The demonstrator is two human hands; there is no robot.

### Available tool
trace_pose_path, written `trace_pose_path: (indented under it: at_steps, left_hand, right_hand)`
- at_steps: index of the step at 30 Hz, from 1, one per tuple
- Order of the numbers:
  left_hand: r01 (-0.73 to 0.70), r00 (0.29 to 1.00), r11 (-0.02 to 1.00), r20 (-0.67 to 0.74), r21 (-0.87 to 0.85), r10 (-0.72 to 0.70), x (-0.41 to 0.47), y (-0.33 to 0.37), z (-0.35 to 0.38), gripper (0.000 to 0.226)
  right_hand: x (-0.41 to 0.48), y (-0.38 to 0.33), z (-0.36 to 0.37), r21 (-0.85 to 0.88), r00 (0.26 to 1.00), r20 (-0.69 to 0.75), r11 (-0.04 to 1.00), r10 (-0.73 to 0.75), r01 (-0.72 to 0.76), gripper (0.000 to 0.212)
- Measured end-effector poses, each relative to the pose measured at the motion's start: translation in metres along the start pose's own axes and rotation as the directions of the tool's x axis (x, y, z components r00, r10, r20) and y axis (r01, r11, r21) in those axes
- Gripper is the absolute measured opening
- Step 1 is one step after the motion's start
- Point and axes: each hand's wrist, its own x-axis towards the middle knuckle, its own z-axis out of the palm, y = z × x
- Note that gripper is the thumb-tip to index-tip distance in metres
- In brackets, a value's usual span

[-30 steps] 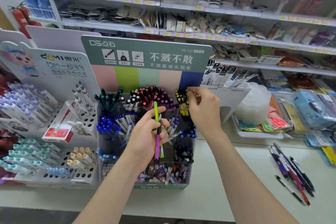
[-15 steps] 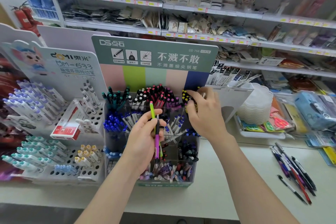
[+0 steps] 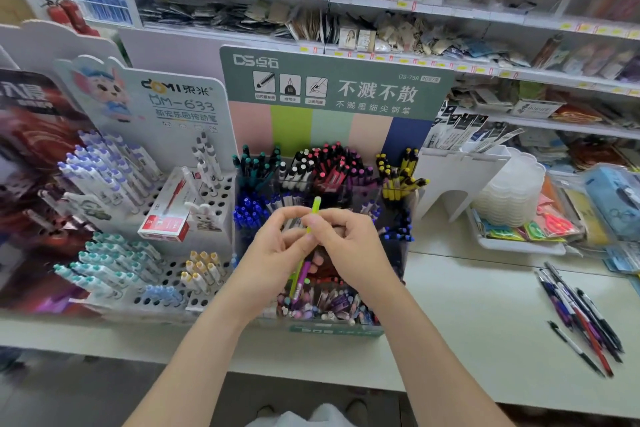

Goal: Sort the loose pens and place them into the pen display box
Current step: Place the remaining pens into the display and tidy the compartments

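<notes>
Right hand (image 3: 349,250) back on half-hidden pens (image 3: 302,276)

left hand (image 3: 273,255) | right hand (image 3: 351,248) | both pinch green pen (image 3: 316,205) (over display box (image 3: 334,329))

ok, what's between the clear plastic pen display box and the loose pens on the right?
Only bare white countertop between box and pens, head view.

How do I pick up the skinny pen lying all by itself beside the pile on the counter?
Pinch the lone pen at its middle, coming straight down from above, across the barrel. It lies flat on the counter, slanted, apart from the pile of pens, so both long sides look free.
</notes>
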Motion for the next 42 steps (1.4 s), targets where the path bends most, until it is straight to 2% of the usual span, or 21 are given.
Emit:
trace_pose_path:
  at_steps: [2,5,8,11,14,16,18,20,22,24,25,26,27,28,29,32,34,36,39,41,42]
  left_hand:
    - [0.012,1.000,0.995,0.016,0.095,-0.014,-0.002,-0.001,-0.012,0.032]
    - [0.021,0.996,0.985,-0.084,0.173,-0.007,-0.003,-0.006,-0.025,0.027]
    - [0.020,0.973,0.982,-0.231,0.186,0.024,-0.005,-0.011,-0.035,0.020]
    - [0.019,0.946,0.988,-0.323,0.153,0.032,-0.006,-0.014,-0.043,0.022]
    - [0.009,0.932,1.000,-0.362,0.005,-0.006,-0.006,-0.016,-0.044,0.020]
    - [0.000,0.920,0.998,-0.392,-0.055,-0.022,-0.005,-0.019,-0.045,0.018]
    - [-0.006,0.913,0.997,-0.407,-0.078,-0.026,-0.004,-0.021,-0.046,0.016]
    - [-0.015,0.911,0.994,-0.412,-0.107,-0.031,-0.004,-0.022,-0.045,0.016]
    - [-0.027,0.910,0.992,-0.413,-0.126,-0.028,-0.003,-0.022,-0.044,0.021]
    - [-0.039,0.919,0.983,-0.393,-0.182,-0.036,-0.003,-0.019,-0.042,0.024]
    - [-0.047,0.924,0.972,-0.379,-0.230,-0.045,-0.001,-0.016,-0.040,0.024]
    - [-0.050,0.930,0.956,-0.363,-0.289,-0.061,0.001,-0.014,-0.038,0.023]
    - [-0.054,0.934,0.935,-0.350,-0.352,-0.078,0.004,-0.011,-0.035,0.022]
    - [-0.058,0.936,0.910,-0.339,-0.410,-0.093,0.007,-0.009,-0.031,0.022]
    - [-0.064,0.939,0.890,-0.329,-0.451,-0.100,0.011,-0.007,-0.027,0.021]
    - [-0.075,0.947,0.862,-0.308,-0.500,-0.096,0.021,-0.003,-0.014,0.018]
    - [-0.059,0.959,0.885,-0.272,-0.461,-0.078,0.025,0.003,-0.003,0.019]
    - [-0.042,0.973,0.936,-0.228,-0.350,-0.042,0.030,0.011,0.008,0.022]
    - [-0.100,0.968,0.995,-0.232,0.012,0.100,0.040,0.014,0.018,0.018]
    - [-0.186,0.947,0.928,-0.193,0.323,0.257,0.048,0.012,0.022,0.016]
    - [-0.211,0.938,0.877,-0.164,0.432,0.307,0.052,0.011,0.027,0.017]
  right_hand:
    - [0.001,0.002,0.007,0.061,0.983,-0.185,0.998,-0.015,0.027,0.025]
    - [0.002,0.006,0.016,0.068,0.844,-0.531,0.990,-0.067,0.121,0.025]
    - [-0.008,0.012,0.023,-0.065,0.753,-0.628,0.978,-0.196,0.200,0.019]
    - [-0.017,0.029,0.033,-0.138,0.779,-0.568,0.964,-0.266,0.229,0.008]
    - [-0.020,0.056,0.047,-0.314,0.862,-0.388,0.926,-0.326,0.209,0.020]
    - [-0.018,0.075,0.057,-0.556,0.887,-0.245,0.807,-0.391,0.202,0.017]
    - [-0.014,0.091,0.066,-0.761,0.897,-0.091,0.611,-0.433,0.218,0.013]
    - [-0.013,0.099,0.071,-0.836,0.913,0.003,0.499,-0.409,0.226,0.020]
    - [-0.016,0.099,0.073,-0.864,0.921,0.029,0.453,-0.389,0.219,0.025]
    - [-0.025,0.088,0.070,-0.845,0.916,-0.002,0.490,-0.402,0.213,0.030]
    - [-0.030,0.080,0.067,-0.796,0.913,-0.032,0.563,-0.406,0.222,0.036]
    - [-0.035,0.069,0.064,-0.680,0.923,-0.083,0.698,-0.377,0.224,0.039]
    - [-0.038,0.058,0.061,-0.494,0.942,-0.134,0.845,-0.307,0.205,0.042]
    - [-0.041,0.048,0.056,-0.291,0.960,-0.173,0.943,-0.221,0.164,0.045]
    - [-0.044,0.035,0.052,-0.123,0.966,-0.213,0.985,-0.148,0.124,0.047]
    - [-0.047,0.007,0.036,0.107,0.942,-0.320,0.984,-0.100,0.141,0.035]
    - [-0.041,-0.009,0.023,0.225,0.924,-0.372,0.956,-0.094,0.188,0.022]
    - [-0.032,-0.020,0.007,0.223,0.891,-0.436,0.944,-0.126,0.242,0.021]
    - [-0.012,-0.019,-0.021,-0.023,0.774,-0.588,0.962,-0.235,0.274,0.023]
    - [0.005,-0.011,-0.039,-0.273,0.694,-0.643,0.943,-0.325,0.189,0.021]
    - [0.013,-0.006,-0.048,-0.382,0.683,-0.630,0.913,-0.368,0.139,0.019]
